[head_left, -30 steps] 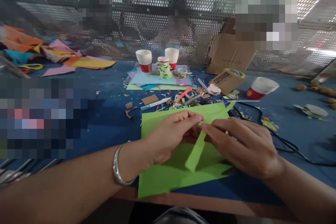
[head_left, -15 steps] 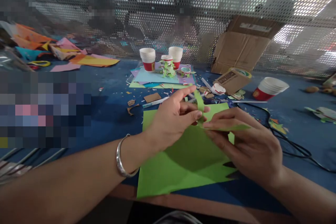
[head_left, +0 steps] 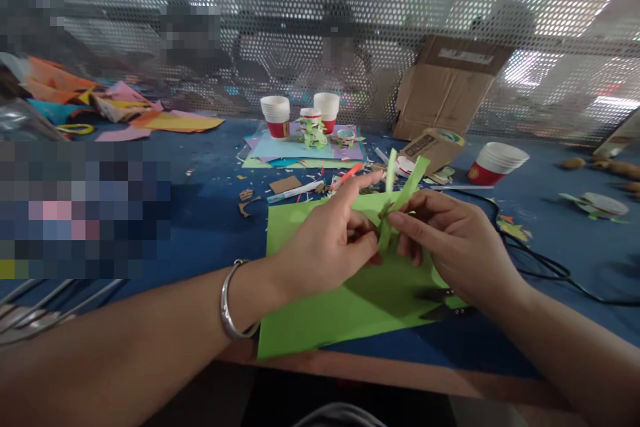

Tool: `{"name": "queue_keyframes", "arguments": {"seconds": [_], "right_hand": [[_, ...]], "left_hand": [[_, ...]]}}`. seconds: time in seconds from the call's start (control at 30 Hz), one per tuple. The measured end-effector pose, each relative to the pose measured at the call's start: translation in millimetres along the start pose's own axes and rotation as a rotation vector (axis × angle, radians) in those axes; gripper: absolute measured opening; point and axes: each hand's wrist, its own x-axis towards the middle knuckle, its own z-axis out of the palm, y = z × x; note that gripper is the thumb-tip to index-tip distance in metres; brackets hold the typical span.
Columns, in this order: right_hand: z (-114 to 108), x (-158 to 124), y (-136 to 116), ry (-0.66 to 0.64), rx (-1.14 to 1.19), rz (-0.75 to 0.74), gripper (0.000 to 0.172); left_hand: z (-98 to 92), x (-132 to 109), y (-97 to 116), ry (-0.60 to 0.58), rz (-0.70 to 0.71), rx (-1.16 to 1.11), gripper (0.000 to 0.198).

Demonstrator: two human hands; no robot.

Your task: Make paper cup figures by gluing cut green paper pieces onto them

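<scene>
Over a green paper sheet (head_left: 320,320), my two hands meet around a narrow green paper strip (head_left: 413,180). My left hand (head_left: 335,233) pinches its lower part between thumb and curled fingers, the index finger stretched forward. On the right, thumb and fingertips of my right hand (head_left: 455,240) close on the middle of the strip. Two strip ends stick up above the fingers, spread in a V; whether they belong to one piece I cannot tell. Dark scissors (head_left: 437,299) show below my right hand, partly hidden.
Stacked paper cups (head_left: 276,113) and small green-legged paper figures (head_left: 313,130) stand at the back. Another cup stack (head_left: 500,163) leans at right, near a black cable (head_left: 540,260). Cardboard (head_left: 435,87), scraps and a marker (head_left: 295,191) lie beyond the sheet; coloured papers (head_left: 175,121) lie far left.
My right hand has turned up and closed on the strip beside my left fingers. The strip, earlier curved over my left hand, now points up in two ends. The view has shifted slightly.
</scene>
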Motion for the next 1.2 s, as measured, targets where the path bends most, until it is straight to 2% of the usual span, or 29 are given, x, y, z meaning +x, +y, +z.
{"name": "queue_keyframes", "arguments": {"seconds": [0.13,0.27,0.4,0.47,0.63,0.87,1.0,1.2], "right_hand": [[2.0,2.2,-0.7,0.008,0.012,0.029,0.025],[3.4,3.6,-0.4,-0.003,0.018,0.031,0.024],[5.9,2.2,-0.8,-0.059,0.045,0.028,0.026],[7.7,1.6,-2.0,-0.073,0.051,0.029,0.03],[11.1,1.0,-4.1,-0.057,0.041,0.005,0.039],[11.5,0.7,-2.1,-0.037,0.006,-0.054,0.039],[9.1,2.2,-4.0,0.036,-0.019,-0.09,0.037],[5.4,4.5,-6.3,0.06,-0.123,-0.105,0.028]], "left_hand": [[-0.9,-2.3,0.7,-0.018,-0.039,0.031,0.073],[-4.7,-0.7,5.5,0.123,0.016,0.162,0.05],[-7.6,7.1,2.5,0.179,0.101,0.154,0.044],[-7.6,11.0,0.4,0.187,0.08,0.095,0.045],[-6.5,15.0,6.1,0.24,-0.014,-0.154,0.064],[-7.9,14.5,10.0,0.294,-0.016,-0.206,0.059],[-8.4,14.5,8.2,0.272,-0.036,-0.167,0.055],[-6.1,11.8,7.7,0.19,-0.067,-0.081,0.045]]}}
